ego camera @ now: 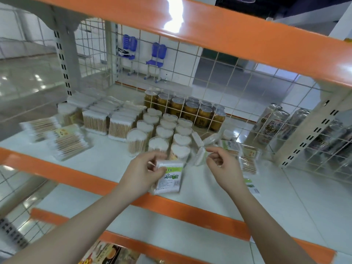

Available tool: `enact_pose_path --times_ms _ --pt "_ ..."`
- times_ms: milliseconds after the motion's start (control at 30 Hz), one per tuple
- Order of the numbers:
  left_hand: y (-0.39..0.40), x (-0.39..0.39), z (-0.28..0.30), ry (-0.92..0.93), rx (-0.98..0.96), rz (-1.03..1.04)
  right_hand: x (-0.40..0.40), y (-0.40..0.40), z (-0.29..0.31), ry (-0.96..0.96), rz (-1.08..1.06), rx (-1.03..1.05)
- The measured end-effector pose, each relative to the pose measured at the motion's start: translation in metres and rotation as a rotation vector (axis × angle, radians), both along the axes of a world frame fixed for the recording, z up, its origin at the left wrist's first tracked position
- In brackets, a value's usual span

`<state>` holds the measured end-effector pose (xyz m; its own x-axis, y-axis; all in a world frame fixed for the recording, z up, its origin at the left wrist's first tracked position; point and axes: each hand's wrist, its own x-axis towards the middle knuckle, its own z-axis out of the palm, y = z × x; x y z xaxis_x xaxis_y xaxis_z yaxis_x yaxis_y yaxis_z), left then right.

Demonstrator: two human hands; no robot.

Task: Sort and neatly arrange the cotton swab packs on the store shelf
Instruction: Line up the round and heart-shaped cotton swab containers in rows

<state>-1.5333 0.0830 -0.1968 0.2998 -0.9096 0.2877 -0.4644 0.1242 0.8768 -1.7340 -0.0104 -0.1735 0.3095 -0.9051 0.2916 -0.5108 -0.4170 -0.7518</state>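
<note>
So the person is standing right up at the shelf (106, 162), and the left hand (147, 171) is pinching a flat cotton swab pack (168, 177) by its top left corner, thumb in front and fingers curled behind. It's hanging label-out over the front lip at about 6 o'clock, probably so the label can be checked before picking a group for it. The right hand (222, 164) is hovering just beside the pack at its 3 o'clock, fingers loosely curled with thumb and forefinger near each other; I can't see anything between them, so I'm reading it as holding nothing.

The sorting is looking maybe half done. Round tubs (167, 133) are standing in tidy rows at the middle, 12 o'clock from the held pack, and upright square packs (106, 121) are lined up at 10 o'clock. Loose flat packs (66, 141) are lying angled out at 9 o'clock, and a messy scatter of packs (245, 159) is sitting at 2 o'clock, some tipped over. Those look like what's left to do.

Writing-wise, the held pack's label has a green band and big Chinese characters, too blurred to read beyond that. Gold cans (182, 109) are sitting behind the wire grid (224, 77); their print isn't legible either.
</note>
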Motion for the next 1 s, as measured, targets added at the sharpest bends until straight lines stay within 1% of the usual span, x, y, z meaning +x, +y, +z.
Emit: enact_pose_path --times_ms 167,367,533,633,733,833,933,1000 --pt "0.014 0.032 0.004 -0.048 0.018 0.069 0.028 -0.003 0.006 -0.023 0.009 -0.048" --pt "0.024 0.075 0.014 -0.103 0.041 0.091 0.068 -0.006 0.013 -0.037 -0.002 -0.071" --pt "0.026 0.117 0.012 -0.214 0.048 0.185 0.105 -0.004 0.020 -0.025 0.016 -0.110" --pt "0.024 0.137 0.005 -0.286 0.017 0.226 0.124 -0.003 0.019 0.000 0.002 -0.097" --pt "0.020 0.150 -0.003 -0.351 -0.055 0.242 0.142 0.000 0.016 0.017 0.002 -0.099" --pt "0.011 0.159 -0.010 -0.397 -0.073 0.242 0.160 0.002 0.015 0.082 0.010 -0.126" --pt "-0.002 0.165 -0.016 -0.439 -0.080 0.215 0.175 0.001 0.016 0.164 0.007 -0.171" --pt "-0.008 0.166 -0.016 -0.464 -0.104 0.160 0.182 -0.001 0.015 0.197 -0.003 -0.179"
